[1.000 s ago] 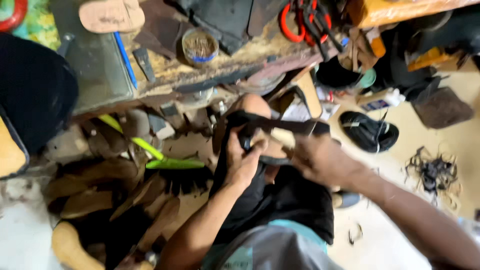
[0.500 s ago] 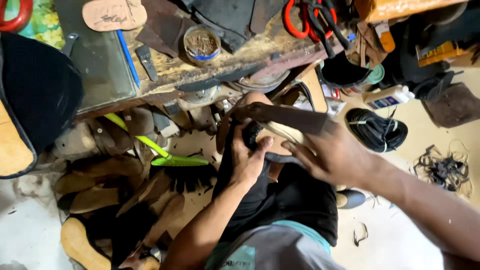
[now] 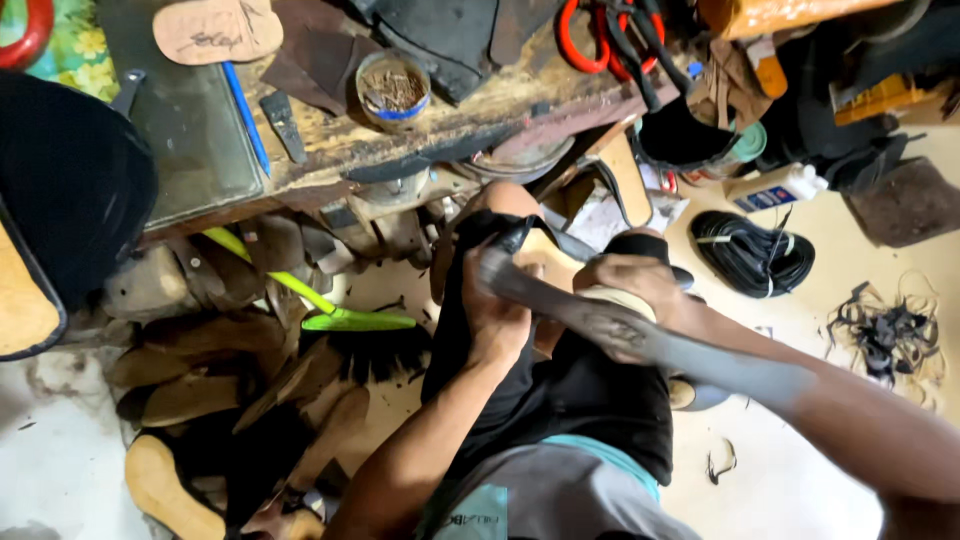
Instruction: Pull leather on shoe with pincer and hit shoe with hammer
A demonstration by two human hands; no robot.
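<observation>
I sit with a dark shoe with a tan insole on my lap, over black cloth. My left hand is closed on the shoe's near side, fingers curled up toward the toe. My right hand presses on the shoe's other end, over the pale sole edge. A long dark strip, blurred by motion, runs from the left hand's fingertips across my right forearm. Which hand grips the strip I cannot tell.
A worn workbench lies ahead with a tin of nails, a blue pen, a sole cutout and red-handled pliers. Wooden lasts and a green-handled brush lie left. A black strap coil, a white bottle and scraps lie right.
The dark strip has swung from above the shoe down across my right forearm. My right hand has drawn back along the shoe. The left hand stays on it.
</observation>
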